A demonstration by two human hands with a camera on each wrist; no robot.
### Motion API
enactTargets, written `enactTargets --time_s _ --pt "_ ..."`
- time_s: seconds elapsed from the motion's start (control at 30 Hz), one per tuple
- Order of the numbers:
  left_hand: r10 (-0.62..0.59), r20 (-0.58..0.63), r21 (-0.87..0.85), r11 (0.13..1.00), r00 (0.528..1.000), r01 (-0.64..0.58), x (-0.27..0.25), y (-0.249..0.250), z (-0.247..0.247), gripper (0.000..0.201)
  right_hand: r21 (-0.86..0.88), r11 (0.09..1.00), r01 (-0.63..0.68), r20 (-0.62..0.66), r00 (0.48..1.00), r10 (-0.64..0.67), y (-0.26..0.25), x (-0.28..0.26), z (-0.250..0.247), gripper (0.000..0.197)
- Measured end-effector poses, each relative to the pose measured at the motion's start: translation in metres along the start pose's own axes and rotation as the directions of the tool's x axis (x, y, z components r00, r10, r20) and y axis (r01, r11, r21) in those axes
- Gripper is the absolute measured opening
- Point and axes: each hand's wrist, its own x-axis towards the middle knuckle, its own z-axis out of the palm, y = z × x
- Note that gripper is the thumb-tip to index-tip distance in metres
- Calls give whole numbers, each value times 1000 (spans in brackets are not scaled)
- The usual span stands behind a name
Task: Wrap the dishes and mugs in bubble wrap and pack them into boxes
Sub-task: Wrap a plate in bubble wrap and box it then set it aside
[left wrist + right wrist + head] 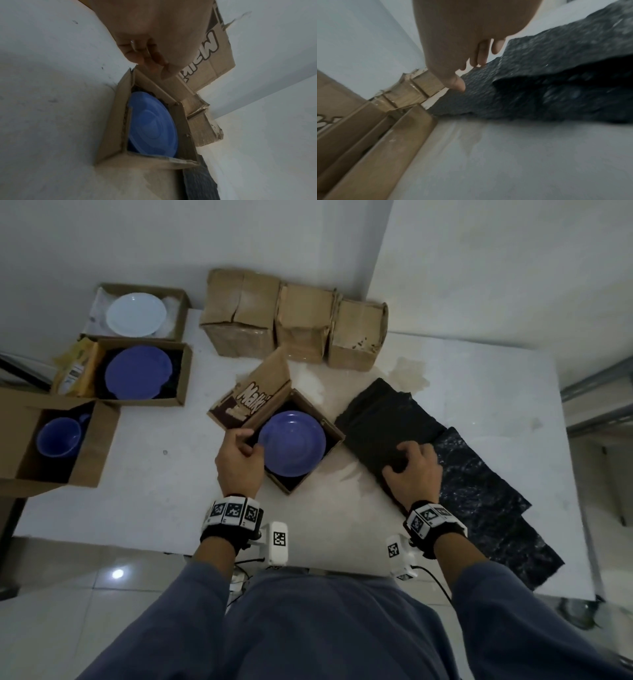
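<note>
A white bench [144,474] stands in a room corner, dim and grey. Three closed boxes [294,320] sit at its back, which I judge already packed. At left, open boxes hold a white plate [136,314], a blue plate [138,372] and a blue mug [61,437], none visibly wrapped. In the middle an open box [329,428] holds a blue bowl [292,443] on dark lining. The left hand [239,458] grips that box's near wall, fingers curled over the rim. The right hand [412,472] rests on the black wrap [383,419] just right of the box, fingers bent and pinching up a sheet. Most wrapping seems left to do
</note>
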Motion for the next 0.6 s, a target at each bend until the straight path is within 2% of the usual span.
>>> enactTargets --time_s 0.07,0.13,0.2,0.27,0.33,0.4,0.47,0.53,0.6 --pt "4 -2 -8 1000 1000 -4 -9 8 10 24 -156 986 -54 19 998 58 23 4 -17 68" --pt "24 32 15 1000 999 -24 -18 16 24 21 -274 958 -79 92 990 109 47 7 -27 81" --pt "60 109 11 998 992 -62 -29 27 41 18 -314 947 -71 217 965 144 70 9 -28 77" --pt "132 205 -21 991 970 -130 -42 39 60 15 -262 965 -21 292 951 100 86 11 -27 53" --pt "191 302 -13 980 934 -197 -54 49 78 13 -131 991 -1 255 966 35 93 15 -32 26" --pt "183 422 -4 980 888 -200 -64 58 98 12 25 999 -41 223 974 34 97 22 -43 13" --pt "116 563 40 985 818 -167 -71 69 121 10 107 994 -29 181 983 9 101 34 -60 15" --pt "67 658 22 994 750 -109 -78 81 145 4 147 983 112 98 987 -128 105 48 -77 20" --pt "7 699 -65 996 715 55 -83 97 170 9 182 946 267 20 961 -275 106 62 -90 25"
